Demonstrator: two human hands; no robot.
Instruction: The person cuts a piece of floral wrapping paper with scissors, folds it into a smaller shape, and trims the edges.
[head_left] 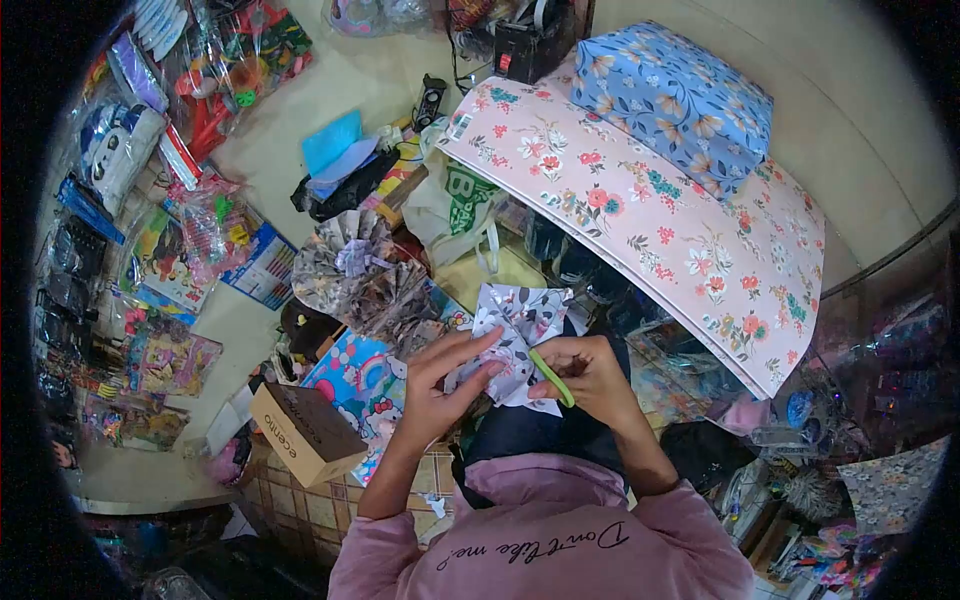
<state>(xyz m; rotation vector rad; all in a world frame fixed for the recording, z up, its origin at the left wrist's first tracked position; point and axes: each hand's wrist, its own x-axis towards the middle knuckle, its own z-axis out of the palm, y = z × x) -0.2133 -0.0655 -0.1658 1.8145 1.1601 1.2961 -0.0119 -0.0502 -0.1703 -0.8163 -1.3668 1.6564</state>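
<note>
Pinching green scissors (551, 376), right hand (590, 380) meets folded floral paper (520, 325) steadied by left hand (440, 385); blades run up-left into the paper.

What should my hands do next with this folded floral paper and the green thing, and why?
Probably keep the left hand pinching the folded floral paper and work the green tool in the right hand at its gathered middle, since both hands already meet there.

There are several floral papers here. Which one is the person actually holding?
The small white folded paper with grey flowers, pinched between the left hand and right hand. The pink floral sheet and blue wrapped box lie untouched beyond.
</note>
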